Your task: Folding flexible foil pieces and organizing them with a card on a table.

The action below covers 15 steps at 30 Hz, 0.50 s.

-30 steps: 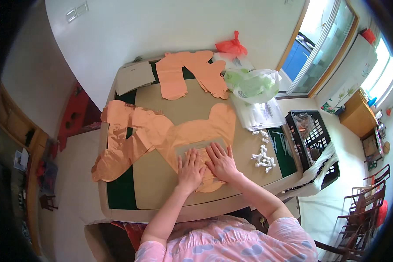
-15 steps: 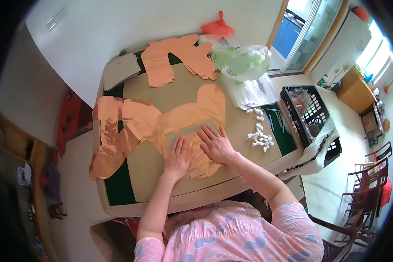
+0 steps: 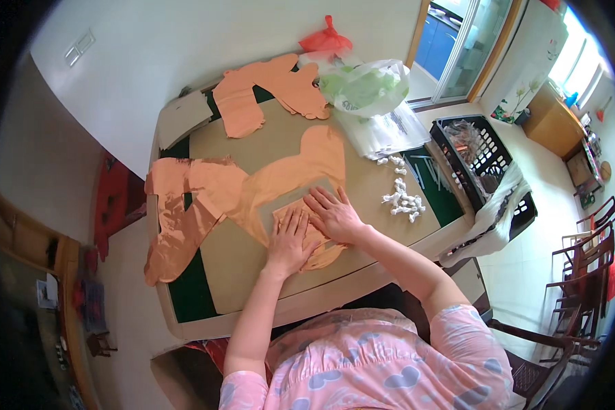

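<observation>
An orange, foil-like flat balloon [image 3: 287, 174] lies spread across the table in front of me. A grey rectangular card [image 3: 275, 206] rests on it, its near part covered by the balloon's folded, wrinkled lower end. My left hand [image 3: 290, 242] lies palm down on this folded part, fingers out. Beside it on the right, my right hand [image 3: 336, 217] presses flat with fingers spread, its fingertips reaching the card. Neither hand grips anything. To the left, a shinier copper-coloured balloon [image 3: 195, 195] overlaps the orange one. What lies under my palms is hidden.
More orange balloons [image 3: 242, 102] lie at the back beside grey cardboard sheets [image 3: 183, 119]. Clear plastic sleeves [image 3: 383, 133], a white-green bag [image 3: 365, 89] and a red bag [image 3: 326, 37] sit back right. White knotted bundles [image 3: 402, 201], thin sticks [image 3: 434, 171] and a black crate [image 3: 488, 160] are right.
The balloon's near end is now folded up over the card's lower part. My left hand has shifted right, closer to the right hand. The view has tilted slightly.
</observation>
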Each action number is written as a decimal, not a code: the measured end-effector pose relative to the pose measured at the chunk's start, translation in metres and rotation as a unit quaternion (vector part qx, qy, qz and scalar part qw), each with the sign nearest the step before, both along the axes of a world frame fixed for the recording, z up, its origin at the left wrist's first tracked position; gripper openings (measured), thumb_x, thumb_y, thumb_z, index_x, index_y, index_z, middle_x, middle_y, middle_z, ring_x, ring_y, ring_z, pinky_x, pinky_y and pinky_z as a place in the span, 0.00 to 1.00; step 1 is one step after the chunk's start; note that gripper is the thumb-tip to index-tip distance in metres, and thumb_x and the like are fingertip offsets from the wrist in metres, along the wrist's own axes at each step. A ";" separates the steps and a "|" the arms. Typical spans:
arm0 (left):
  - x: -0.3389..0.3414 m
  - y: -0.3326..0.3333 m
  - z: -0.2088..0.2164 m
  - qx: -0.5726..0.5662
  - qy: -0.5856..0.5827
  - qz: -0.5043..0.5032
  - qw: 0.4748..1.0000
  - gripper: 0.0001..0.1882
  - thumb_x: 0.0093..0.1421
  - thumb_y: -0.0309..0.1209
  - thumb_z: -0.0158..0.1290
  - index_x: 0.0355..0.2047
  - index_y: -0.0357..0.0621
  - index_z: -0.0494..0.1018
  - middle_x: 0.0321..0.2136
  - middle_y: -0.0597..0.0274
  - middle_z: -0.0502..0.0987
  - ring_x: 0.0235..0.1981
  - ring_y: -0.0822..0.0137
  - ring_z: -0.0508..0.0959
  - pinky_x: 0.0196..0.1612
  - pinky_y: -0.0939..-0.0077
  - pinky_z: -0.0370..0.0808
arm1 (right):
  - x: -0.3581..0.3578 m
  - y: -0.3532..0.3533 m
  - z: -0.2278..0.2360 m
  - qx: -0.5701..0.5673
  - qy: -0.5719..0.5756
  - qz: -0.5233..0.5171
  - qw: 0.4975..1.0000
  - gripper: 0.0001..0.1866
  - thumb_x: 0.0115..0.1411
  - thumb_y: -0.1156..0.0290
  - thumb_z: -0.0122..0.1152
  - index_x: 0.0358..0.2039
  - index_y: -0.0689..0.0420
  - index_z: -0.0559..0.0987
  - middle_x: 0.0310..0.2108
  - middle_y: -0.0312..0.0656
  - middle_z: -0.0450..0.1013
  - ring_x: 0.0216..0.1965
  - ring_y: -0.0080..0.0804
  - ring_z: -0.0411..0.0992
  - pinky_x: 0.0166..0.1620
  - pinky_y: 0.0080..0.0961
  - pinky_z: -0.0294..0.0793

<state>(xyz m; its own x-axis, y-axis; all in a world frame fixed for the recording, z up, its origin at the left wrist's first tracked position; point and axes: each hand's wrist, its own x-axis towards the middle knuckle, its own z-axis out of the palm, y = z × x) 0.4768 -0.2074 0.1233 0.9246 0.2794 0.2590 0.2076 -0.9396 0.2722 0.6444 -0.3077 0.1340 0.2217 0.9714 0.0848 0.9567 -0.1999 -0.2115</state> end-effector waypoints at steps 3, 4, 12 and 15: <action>0.001 -0.001 0.002 0.028 0.037 0.006 0.999 0.41 0.58 0.53 0.50 0.64 0.39 0.55 0.64 0.48 0.56 0.67 0.52 0.53 0.67 0.46 0.45 | 0.008 -0.008 -0.001 0.149 0.095 0.024 0.984 0.27 0.62 0.62 0.50 0.62 0.51 0.64 0.64 0.47 0.56 0.66 0.43 0.52 0.66 0.51 0.46; 0.000 0.001 0.002 0.031 0.035 0.009 0.999 0.41 0.58 0.53 0.50 0.64 0.39 0.55 0.64 0.48 0.56 0.67 0.52 0.53 0.67 0.46 0.45 | 0.009 -0.015 0.001 0.152 0.093 0.028 0.984 0.27 0.62 0.62 0.50 0.62 0.51 0.64 0.64 0.47 0.56 0.66 0.43 0.52 0.66 0.51 0.46; -0.003 -0.002 0.008 -0.018 0.037 -0.008 0.999 0.44 0.57 0.61 0.47 0.66 0.47 0.53 0.67 0.50 0.52 0.69 0.52 0.49 0.67 0.46 0.44 | -0.016 -0.107 0.011 0.172 0.027 0.031 0.984 0.18 0.52 0.73 0.59 0.45 0.46 0.79 0.34 0.38 0.66 0.38 0.36 0.67 0.50 0.36 0.63; -0.002 0.000 0.007 -0.023 0.041 -0.011 0.999 0.42 0.58 0.59 0.46 0.66 0.48 0.53 0.67 0.51 0.52 0.69 0.53 0.49 0.67 0.46 0.44 | -0.021 -0.097 0.015 0.151 -0.013 0.022 0.988 0.20 0.52 0.73 0.59 0.47 0.45 0.78 0.34 0.37 0.67 0.40 0.34 0.66 0.51 0.36 0.62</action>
